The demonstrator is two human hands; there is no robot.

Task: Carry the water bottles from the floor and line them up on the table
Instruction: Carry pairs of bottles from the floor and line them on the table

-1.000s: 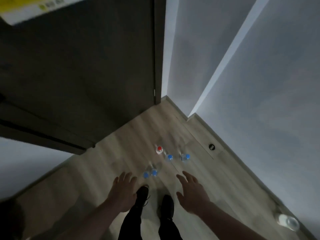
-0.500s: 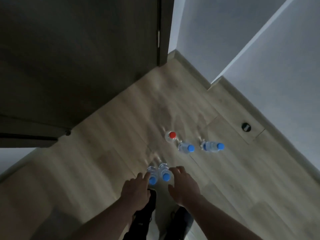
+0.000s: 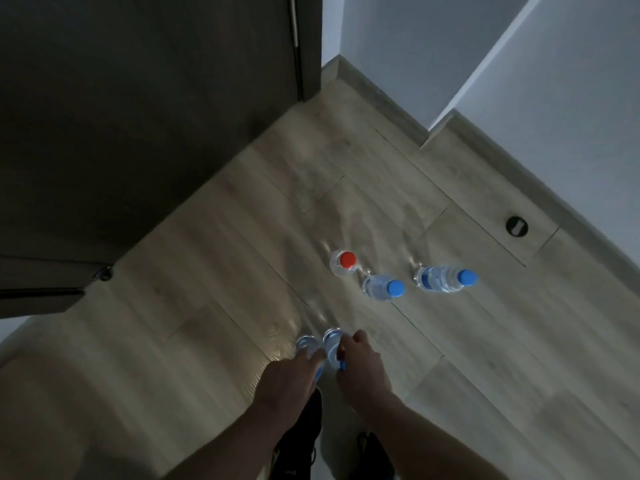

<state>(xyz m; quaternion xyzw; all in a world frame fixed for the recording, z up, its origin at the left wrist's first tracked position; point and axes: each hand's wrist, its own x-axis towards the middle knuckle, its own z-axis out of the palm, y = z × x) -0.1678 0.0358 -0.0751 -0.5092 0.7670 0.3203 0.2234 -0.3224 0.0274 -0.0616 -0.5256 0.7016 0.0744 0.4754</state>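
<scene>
Two hands down on the nearest pair of water bottles on the floor

The left hand (image 3: 289,375) covers the top of the left bottle (image 3: 304,342) and the right hand (image 3: 360,362) curls over the neck of the right bottle (image 3: 331,339) – how firmly either has closed I cannot tell, since the knuckles hide the fingertips. Three more bottles stand farther off on the wooden floor (image 3: 207,289): a red-capped one (image 3: 343,262), a blue-capped one (image 3: 381,288) just beside it, and another blue-capped one (image 3: 443,279) (apart, to the right). No table is in view. The likely trouble is a slip – a thin, smooth bottle held only by its cap could swing or drop on the lift, and the two stand so close that one may knock the other over.
</scene>
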